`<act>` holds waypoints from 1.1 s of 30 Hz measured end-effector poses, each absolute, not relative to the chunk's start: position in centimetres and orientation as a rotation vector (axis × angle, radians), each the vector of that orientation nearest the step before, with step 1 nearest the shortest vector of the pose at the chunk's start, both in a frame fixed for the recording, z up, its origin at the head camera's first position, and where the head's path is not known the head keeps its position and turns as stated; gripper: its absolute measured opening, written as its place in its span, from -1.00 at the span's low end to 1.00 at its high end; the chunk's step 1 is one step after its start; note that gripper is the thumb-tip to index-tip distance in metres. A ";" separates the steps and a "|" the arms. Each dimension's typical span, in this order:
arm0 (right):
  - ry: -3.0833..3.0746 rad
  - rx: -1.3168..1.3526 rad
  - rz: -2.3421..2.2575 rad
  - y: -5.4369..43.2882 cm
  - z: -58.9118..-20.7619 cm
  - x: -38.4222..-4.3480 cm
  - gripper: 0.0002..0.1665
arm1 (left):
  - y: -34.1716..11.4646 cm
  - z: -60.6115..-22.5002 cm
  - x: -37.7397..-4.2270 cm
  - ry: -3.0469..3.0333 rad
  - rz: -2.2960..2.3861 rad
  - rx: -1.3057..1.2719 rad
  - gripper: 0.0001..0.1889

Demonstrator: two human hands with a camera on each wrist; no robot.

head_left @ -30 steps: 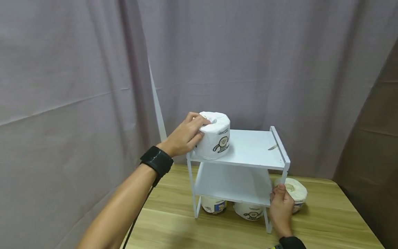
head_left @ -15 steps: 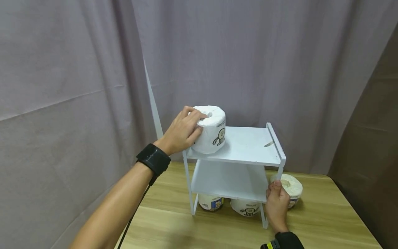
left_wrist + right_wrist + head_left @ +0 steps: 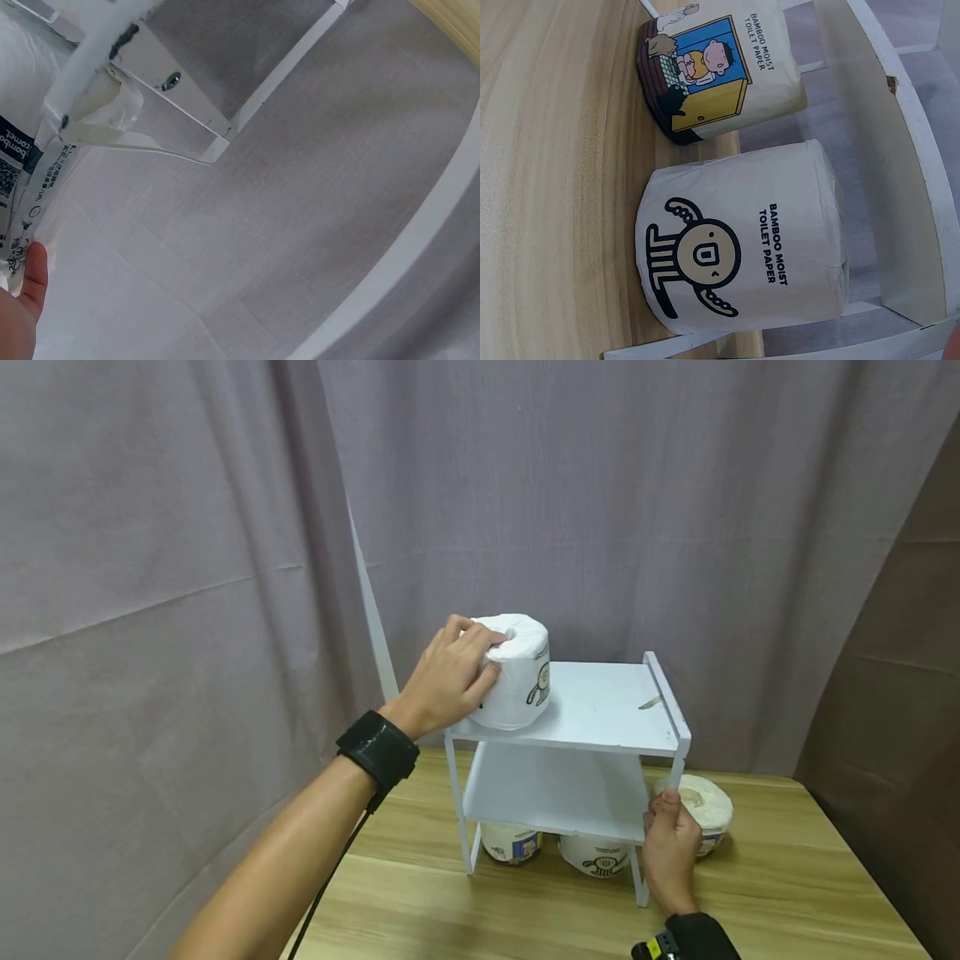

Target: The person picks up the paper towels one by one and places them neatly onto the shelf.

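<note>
A wrapped toilet roll (image 3: 517, 689) stands upright at the left end of the top board of a white two-tier shelf (image 3: 600, 714). My left hand (image 3: 448, 675) grips this roll from its left side, fingers over the top near the core hole and thumb on the front. In the left wrist view, a fingertip (image 3: 35, 274) lies against the roll's printed wrapper (image 3: 45, 180). My right hand (image 3: 670, 852) holds the shelf's front right leg, thumb uppermost. Under the lower board stand two more rolls, one with a cartoon figure (image 3: 735, 240) and one with a colourful picture (image 3: 712, 71).
Another toilet roll (image 3: 708, 810) stands on the wooden table (image 3: 787, 877), right of the shelf behind my right hand. Grey curtains (image 3: 525, 510) hang behind and to the left. A cable (image 3: 330, 881) runs down from the left wristband.
The roll under my left hand has turned slightly, its printed figure now nearer the right edge. My right hand keeps its hold on the leg. The head view has shifted a little.
</note>
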State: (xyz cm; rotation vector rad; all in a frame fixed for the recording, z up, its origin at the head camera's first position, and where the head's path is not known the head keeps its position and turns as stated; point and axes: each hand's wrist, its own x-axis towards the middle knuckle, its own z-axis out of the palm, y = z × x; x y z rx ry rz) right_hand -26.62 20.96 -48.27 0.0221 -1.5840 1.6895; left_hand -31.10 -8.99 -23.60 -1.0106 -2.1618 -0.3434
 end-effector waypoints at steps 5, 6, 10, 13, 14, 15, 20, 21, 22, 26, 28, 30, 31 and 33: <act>-1.572 0.021 1.698 21.0 -48.4 -26.6 -0.30 | -8.3 -23.5 -30.6 -2.167 -0.329 -0.964 -0.54; -1.572 0.027 1.695 21.0 -48.4 -26.6 -0.30 | -8.2 -23.5 -30.4 -2.171 -0.326 -0.950 -0.54; -1.555 0.051 1.701 21.0 -48.4 -26.7 -0.31 | -7.8 -23.4 -30.0 -2.193 -0.321 -0.896 -0.52; -1.545 0.059 1.705 21.0 -48.5 -26.7 -0.32 | -7.6 -23.5 -29.8 -2.200 -0.322 -0.865 -0.53; -1.544 0.063 1.708 21.0 -48.4 -26.7 -0.32 | -7.6 -23.5 -29.8 -2.200 -0.322 -0.855 -0.53; -1.543 0.066 1.710 21.0 -48.5 -26.8 -0.32 | -7.5 -23.5 -29.8 -2.198 -0.321 -0.846 -0.54; -1.542 0.082 1.723 20.9 -48.4 -26.7 -0.33 | -7.3 -23.7 -29.8 -2.191 -0.321 -0.809 -0.56; -1.540 0.085 1.727 20.9 -48.4 -26.7 -0.33 | -7.2 -23.8 -29.8 -2.190 -0.323 -0.803 -0.56; -1.538 0.090 1.729 20.9 -48.4 -26.8 -0.34 | -7.1 -23.8 -29.8 -2.189 -0.324 -0.798 -0.57; -1.524 0.107 1.735 20.9 -48.3 -26.8 -0.33 | -6.8 -23.8 -29.7 -2.188 -0.329 -0.782 -0.58; -1.518 0.109 1.739 21.0 -48.2 -26.8 -0.33 | -6.6 -23.8 -29.6 -2.192 -0.329 -0.774 -0.58; -1.514 0.106 1.741 21.0 -48.1 -26.8 -0.33 | -6.5 -23.9 -29.6 -2.199 -0.323 -0.763 -0.58; -1.513 0.105 1.742 21.0 -48.1 -26.8 -0.33 | -6.4 -24.0 -29.6 -2.203 -0.315 -0.757 -0.58; -1.507 0.104 1.749 21.1 -48.1 -26.8 -0.33 | -6.2 -24.1 -29.6 -2.208 -0.297 -0.744 -0.58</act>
